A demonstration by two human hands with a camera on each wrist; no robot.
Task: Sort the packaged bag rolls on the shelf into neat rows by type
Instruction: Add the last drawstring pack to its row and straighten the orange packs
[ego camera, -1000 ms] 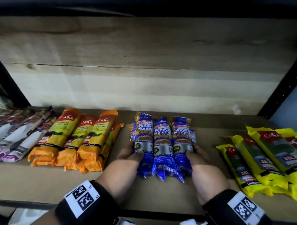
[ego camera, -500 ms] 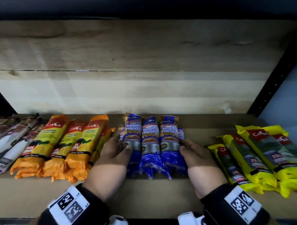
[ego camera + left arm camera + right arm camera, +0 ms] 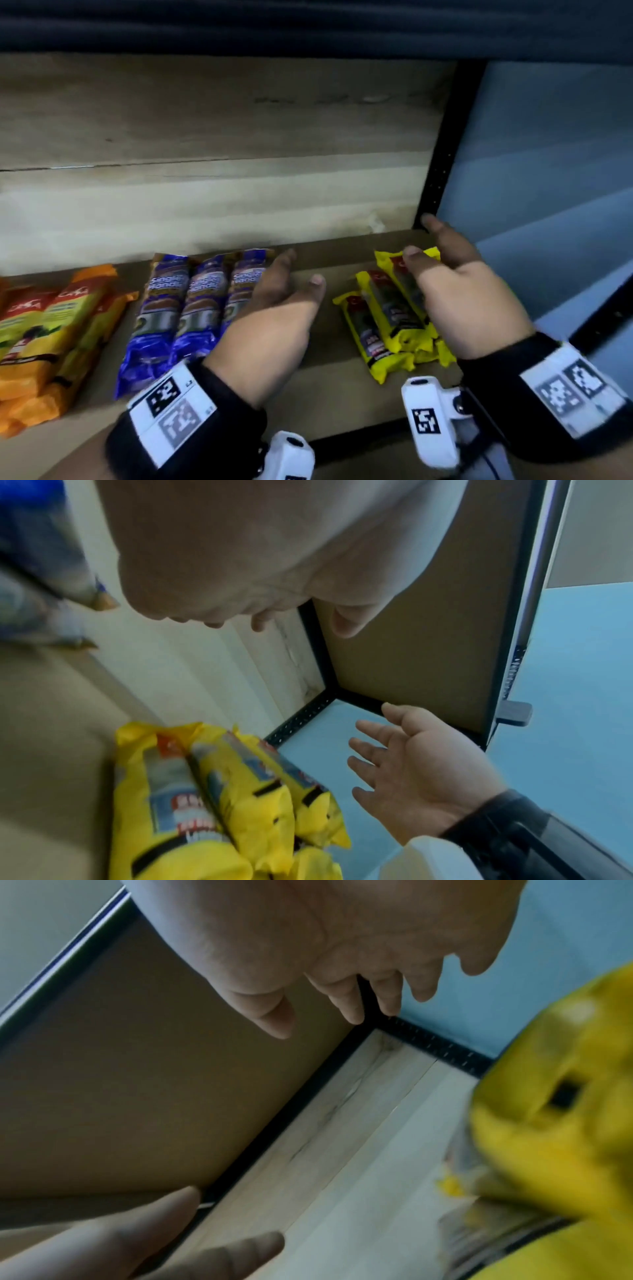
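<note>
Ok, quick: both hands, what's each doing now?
Left hand: open, holding nothing, beside the blue packs.
Right hand: open, holding nothing, over the yellow packs.

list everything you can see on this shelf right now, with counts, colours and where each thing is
blue plastic-wrapped bag rolls: three on top, side by side, blue and silver, centre-left of the shelf.
orange plastic-wrapped bag rolls: several, exact count unclear, orange with green labels, far left, partly cut off.
yellow plastic-wrapped bag rolls: at least three, yellow with dark labels, right side, angled and overlapping.
brown wooden shelf board: one, brown, under all the rolls.
pale wood-grain back panel: one, behind the rolls.
black metal upright post: one, black, right rear corner.
left hand: open, over the right edge of the blue rolls.
right hand: open, above the yellow rolls.
</note>
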